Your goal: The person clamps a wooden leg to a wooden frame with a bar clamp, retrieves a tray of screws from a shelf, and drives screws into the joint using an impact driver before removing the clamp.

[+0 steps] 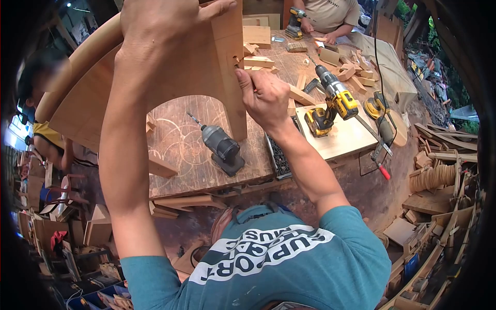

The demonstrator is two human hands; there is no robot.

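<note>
My left hand (160, 23) is at the top of the view, gripping a curved wooden furniture frame (181, 72), its thumb stretched to the right and its other fingers mostly hidden. This frame has a rounded rim, a flat panel with an arched cutout, and a straight leg (236, 108). Small dark holes show in the leg's upper part. Just beside them, my right hand (267, 97) is closed in a pinch against the leg; whatever its fingertips hold is too small to name. A grey-black cordless driver (221, 144) stands on the workbench (181, 178) below the cutout.
A yellow drill (336, 93) rests on a pale board (343, 137) to the right, next to a tray of screws (280, 155). Wood offcuts (356, 70) and a clamp (373, 135) lie beyond. One co-worker (328, 18) is at the far side, another person (49, 134) at left.
</note>
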